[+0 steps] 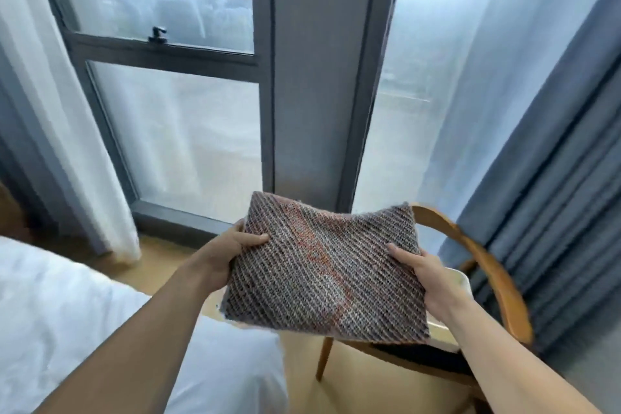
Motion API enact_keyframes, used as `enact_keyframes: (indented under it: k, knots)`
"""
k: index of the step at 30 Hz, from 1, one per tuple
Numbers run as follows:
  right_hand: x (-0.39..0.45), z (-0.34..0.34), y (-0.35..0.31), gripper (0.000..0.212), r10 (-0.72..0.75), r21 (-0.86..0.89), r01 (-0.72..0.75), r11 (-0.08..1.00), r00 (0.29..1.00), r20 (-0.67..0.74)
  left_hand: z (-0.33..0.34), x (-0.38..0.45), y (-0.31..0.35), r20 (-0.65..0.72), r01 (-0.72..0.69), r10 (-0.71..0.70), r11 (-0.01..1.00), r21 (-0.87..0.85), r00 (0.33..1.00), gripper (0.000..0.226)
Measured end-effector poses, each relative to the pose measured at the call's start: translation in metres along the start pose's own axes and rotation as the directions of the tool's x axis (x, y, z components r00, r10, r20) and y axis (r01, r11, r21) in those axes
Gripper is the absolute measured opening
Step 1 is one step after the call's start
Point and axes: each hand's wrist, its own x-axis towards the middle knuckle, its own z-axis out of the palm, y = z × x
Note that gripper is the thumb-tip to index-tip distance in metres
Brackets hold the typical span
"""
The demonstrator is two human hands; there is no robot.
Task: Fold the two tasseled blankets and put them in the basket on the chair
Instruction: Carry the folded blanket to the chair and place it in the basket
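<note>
Hands grip a folded blanket (322, 265) by its sides, above the chair (487, 265). Left hand (228, 255) and right hand (426, 276) both clasp it, thumbs on top.

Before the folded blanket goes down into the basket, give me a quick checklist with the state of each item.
1. Blanket folded into a compact rectangle: ok.
2. Left hand grips the blanket's left edge: ok.
3. Right hand grips its right edge: ok.
4. Blanket held over the chair: ok.
5. Basket free to receive it: cannot tell; only a pale rim shows past the blanket.
6. Second blanket's whereabouts: cannot tell; not in view.
</note>
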Motion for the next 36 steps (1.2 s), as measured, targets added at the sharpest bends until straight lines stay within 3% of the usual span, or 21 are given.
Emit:
enact_keyframes:
  k: [5, 9, 14, 21, 26, 31, 36]
  knots:
    - [0.010, -0.121, -0.014, 0.041, -0.011, 0.075, 0.019, 0.997, 0.994, -0.109, 0.112, 0.065, -0.023, 0.092, 0.069, -0.083, 0.987, 0.148, 0.992, 0.056]
    - [0.020, -0.218, -0.015, 0.044, -0.010, 0.109, 0.034, 0.993, 0.977, -0.212, 0.208, 0.108, -0.064, 0.118, 0.206, -0.232, 0.958, 0.200, 0.965, 0.043]
    - [0.032, -0.300, -0.005, 0.039, 0.066, 0.113, -0.035, 0.993, 0.956, -0.285, 0.287, 0.151, -0.122, 0.103, 0.286, -0.312, 0.936, 0.205, 0.945, 0.034]
    - [0.057, -0.358, 0.013, 0.037, 0.222, 0.141, -0.181, 0.973, 0.901, -0.373, 0.321, 0.206, -0.179, 0.052, 0.426, -0.461, 0.852, 0.305, 0.886, 0.032]
    - [0.092, -0.381, 0.021, 0.040, 0.267, 0.152, -0.220, 0.964, 0.828, -0.492, 0.335, 0.270, -0.207, 0.090, 0.520, -0.566, 0.801, 0.298, 0.820, 0.044]
    - [0.145, -0.388, 0.011, 0.039, 0.323, 0.142, -0.299, 0.944, 0.744, -0.585, 0.341, 0.345, -0.222, 0.119, 0.621, -0.669, 0.731, 0.282, 0.734, 0.037]
    - [0.229, -0.375, 0.015, 0.028, 0.398, 0.140, -0.397, 0.907, 0.701, -0.591, 0.315, 0.425, -0.231, 0.013, 0.693, -0.736, 0.643, 0.327, 0.677, 0.032]
